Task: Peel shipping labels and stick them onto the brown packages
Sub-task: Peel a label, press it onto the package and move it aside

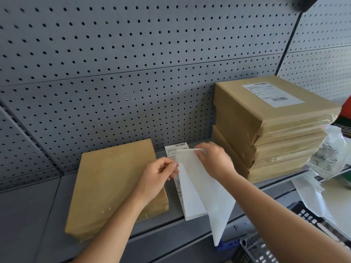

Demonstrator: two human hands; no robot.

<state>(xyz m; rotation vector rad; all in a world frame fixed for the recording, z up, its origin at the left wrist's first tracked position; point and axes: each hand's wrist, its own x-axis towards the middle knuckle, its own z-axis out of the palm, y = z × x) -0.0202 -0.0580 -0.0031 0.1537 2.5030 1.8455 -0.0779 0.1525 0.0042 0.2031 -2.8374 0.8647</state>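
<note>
A flat brown package [112, 179] with a bare top lies on the grey shelf at the left. Beside it, at the middle, sits a stack of white shipping labels [188, 202]. My left hand [159, 175] pinches the left edge of the top label sheet. My right hand [214, 158] pinches the upper end of a white sheet [214, 204] that is lifted off the stack and hangs down over the shelf's front edge. At the right stands a pile of several brown packages [269, 133]; the top one bears a white label [271, 93].
A grey pegboard wall [133, 63] backs the shelf [34, 215]. Crumpled clear plastic and white backing sheets [330, 154] lie at the right. A dark plastic crate [269, 243] sits below the shelf's front edge at the lower right.
</note>
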